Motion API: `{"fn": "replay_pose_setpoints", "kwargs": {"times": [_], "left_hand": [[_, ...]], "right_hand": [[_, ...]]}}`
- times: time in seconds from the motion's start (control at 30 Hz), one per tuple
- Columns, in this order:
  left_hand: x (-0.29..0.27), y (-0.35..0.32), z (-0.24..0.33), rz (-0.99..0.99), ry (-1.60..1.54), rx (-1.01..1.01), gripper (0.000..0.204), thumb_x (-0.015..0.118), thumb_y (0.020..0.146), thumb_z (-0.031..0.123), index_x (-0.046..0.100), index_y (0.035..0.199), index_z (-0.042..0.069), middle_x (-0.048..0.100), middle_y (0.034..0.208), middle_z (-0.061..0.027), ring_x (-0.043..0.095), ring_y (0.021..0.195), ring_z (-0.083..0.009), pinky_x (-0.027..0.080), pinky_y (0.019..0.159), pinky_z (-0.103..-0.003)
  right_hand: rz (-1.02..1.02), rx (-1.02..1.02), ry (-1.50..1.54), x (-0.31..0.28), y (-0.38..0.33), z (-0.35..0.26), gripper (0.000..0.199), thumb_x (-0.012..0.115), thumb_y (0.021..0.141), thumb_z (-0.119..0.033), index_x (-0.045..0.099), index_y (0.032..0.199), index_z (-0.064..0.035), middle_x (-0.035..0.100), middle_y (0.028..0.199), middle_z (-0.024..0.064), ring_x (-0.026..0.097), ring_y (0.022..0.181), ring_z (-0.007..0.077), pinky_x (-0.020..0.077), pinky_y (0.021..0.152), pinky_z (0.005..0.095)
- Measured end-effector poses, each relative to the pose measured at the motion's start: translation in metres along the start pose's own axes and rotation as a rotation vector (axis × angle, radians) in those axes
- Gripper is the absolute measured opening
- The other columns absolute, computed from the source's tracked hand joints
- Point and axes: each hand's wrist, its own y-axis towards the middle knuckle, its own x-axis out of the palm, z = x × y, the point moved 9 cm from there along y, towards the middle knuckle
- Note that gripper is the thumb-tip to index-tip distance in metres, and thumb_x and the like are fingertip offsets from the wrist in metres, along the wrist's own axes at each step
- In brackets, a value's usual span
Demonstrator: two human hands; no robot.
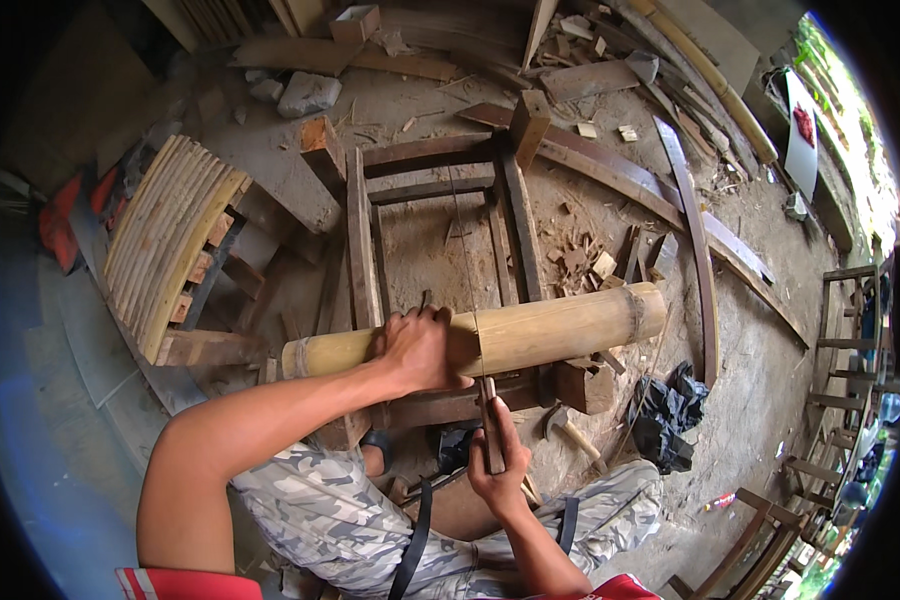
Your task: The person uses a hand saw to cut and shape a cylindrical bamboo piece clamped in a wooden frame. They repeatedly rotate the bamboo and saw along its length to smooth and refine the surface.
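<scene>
A thick length of yellow bamboo lies crosswise over a dark wooden frame in front of me. My left hand presses down on it left of the middle, fingers curled over the top. In my right hand, below the bamboo, is the wooden handle of a saw. Its thin blade shows edge-on as a dark line running away from me across the bamboo, just right of my left hand. How deep the blade sits in the bamboo I cannot tell.
A slatted bamboo seat stands at left. A hammer and a black plastic bag lie on the floor at right. Wood offcuts lie beyond the bamboo, near long boards. Wooden stools line the far right.
</scene>
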Motion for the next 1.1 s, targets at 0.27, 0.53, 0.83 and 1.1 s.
{"fn": "replay_pose_setpoints", "kwargs": {"times": [0.27, 0.53, 0.83, 1.1], "left_hand": [[-0.005, -0.002, 0.002, 0.036, 0.032, 0.037, 0.1, 0.091, 0.054, 0.057, 0.058, 0.12, -0.012, 0.067, 0.112, -0.0274, 0.07, 0.098, -0.0398, 0.056, 0.088, -0.048], [-0.017, -0.005, 0.014, 0.036, 0.057, 0.035, 0.097, 0.089, 0.055, 0.06, 0.059, 0.119, -0.007, 0.071, 0.102, -0.0267, 0.071, 0.095, -0.0417, 0.057, 0.086, -0.048], [-0.008, 0.006, 0.005, 0.127, 0.131, 0.121, 0.106, 0.088, 0.048, 0.074, 0.063, 0.108, -0.01, 0.071, 0.1, -0.0286, 0.072, 0.093, -0.0409, 0.058, 0.087, -0.047], [-0.001, 0.006, 0.003, -0.107, 0.11, 0.084, 0.102, 0.095, 0.051, 0.055, 0.057, 0.113, -0.016, 0.068, 0.106, -0.0319, 0.069, 0.098, -0.0434, 0.056, 0.091, -0.045]], "right_hand": [[0.068, -0.101, 0.052, 0.003, -0.007, 0.016, 0.062, 0.063, 0.086, 0.005, 0.048, 0.146, 0.0009, 0.07, 0.121, 0.0232, 0.073, 0.103, 0.027, 0.055, 0.084, 0.0312], [0.019, 0.084, 0.127, -0.01, 0.007, -0.004, 0.062, 0.064, 0.091, 0.0, 0.047, 0.15, -0.0091, 0.067, 0.129, 0.0228, 0.067, 0.118, 0.0303, 0.0534, 0.092, 0.0345], [-0.072, 0.226, 0.072, -0.038, -0.025, -0.055, 0.059, 0.069, 0.093, -0.006, 0.048, 0.148, -0.0081, 0.067, 0.126, 0.0233, 0.065, 0.12, 0.0319, 0.0519, 0.094, 0.0358], [-0.097, 0.267, 0.009, -0.067, -0.092, -0.077, 0.06, 0.069, 0.092, -0.004, 0.047, 0.148, -0.0039, 0.067, 0.129, 0.0214, 0.067, 0.12, 0.0285, 0.0521, 0.095, 0.0325]]}}
